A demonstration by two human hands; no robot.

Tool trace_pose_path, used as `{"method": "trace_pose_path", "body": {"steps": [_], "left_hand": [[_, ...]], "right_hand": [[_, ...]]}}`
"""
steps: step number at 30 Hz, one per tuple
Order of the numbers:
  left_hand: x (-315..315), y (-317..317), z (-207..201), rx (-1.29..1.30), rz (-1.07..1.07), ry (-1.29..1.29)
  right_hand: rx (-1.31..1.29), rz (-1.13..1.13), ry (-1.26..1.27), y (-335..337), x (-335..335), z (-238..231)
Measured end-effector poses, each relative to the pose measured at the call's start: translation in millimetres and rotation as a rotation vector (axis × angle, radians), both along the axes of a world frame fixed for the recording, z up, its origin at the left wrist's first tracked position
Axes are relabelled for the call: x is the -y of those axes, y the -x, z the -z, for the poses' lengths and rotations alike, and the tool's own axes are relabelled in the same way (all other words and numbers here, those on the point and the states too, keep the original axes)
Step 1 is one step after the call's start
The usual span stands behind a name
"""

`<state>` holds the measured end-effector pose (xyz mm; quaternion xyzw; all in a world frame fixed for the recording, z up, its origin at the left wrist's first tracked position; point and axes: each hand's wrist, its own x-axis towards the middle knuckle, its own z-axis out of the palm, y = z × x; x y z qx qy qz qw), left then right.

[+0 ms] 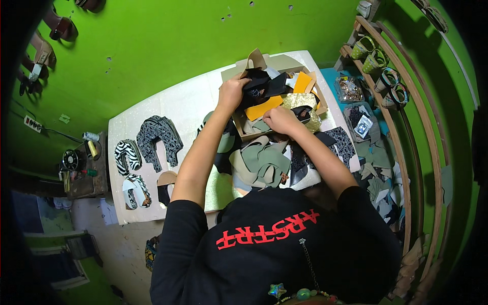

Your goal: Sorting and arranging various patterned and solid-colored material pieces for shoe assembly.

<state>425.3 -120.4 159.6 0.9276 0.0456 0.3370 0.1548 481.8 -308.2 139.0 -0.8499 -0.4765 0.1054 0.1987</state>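
Observation:
A cardboard box (319, 91) full of leather and fabric scraps stands at the far side of the white table (168, 99). My left hand (233, 92) is closed at the box's left side, its fingertips on a black scrap (256, 80). Just behind them a tan piece (256, 60) sticks up. My right hand (282, 120) is inside the front of the box with its fingers curled down; what they pinch is hidden. Around it lie yellow-orange strips (263, 108), a glittery gold piece (299, 101) and grey-green scraps. More grey-green scraps (264, 158) are heaped between my forearms.
Stacks of patterned U-shaped pieces (158, 140) and zebra-striped pieces (127, 155) lie on the table's left. A wooden rack (401, 112) holding shoes stands at right, beside piled scraps (373, 157). A small stand with thread spools (92, 150) is at far left.

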Motion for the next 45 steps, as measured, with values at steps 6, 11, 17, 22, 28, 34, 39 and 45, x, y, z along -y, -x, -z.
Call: {"method": "trace_pose_path", "body": {"steps": [6,11,17,22,28,34,39,45], "left_hand": [[-1,-1,3,-0.116,0.064,0.129],[-22,0,15,-0.136,0.050,0.287],[-33,-9,8,-0.117,0.107,0.334],[-33,-17,-2,-0.120,0.107,0.370],[-34,-17,-4,-0.099,0.141,0.325],[-38,-15,-7,-0.104,0.157,0.365],[-35,-17,-10,-0.134,0.142,0.366],[-28,-16,-11,-0.092,0.161,0.388]], "right_hand": [[-0.048,-0.242,-0.171,-52,-26,19],[-0.216,-0.220,-0.275,-61,-40,16],[0.098,-0.313,-0.073,-33,-41,11],[0.419,-0.323,-0.039,-25,-51,21],[0.476,-0.442,-0.273,-27,-68,40],[-0.356,-0.222,-0.511,-44,-58,5],[-0.844,-0.073,-0.561,-55,-38,-22],[-0.615,-0.028,-0.910,-69,-34,-19]]}}
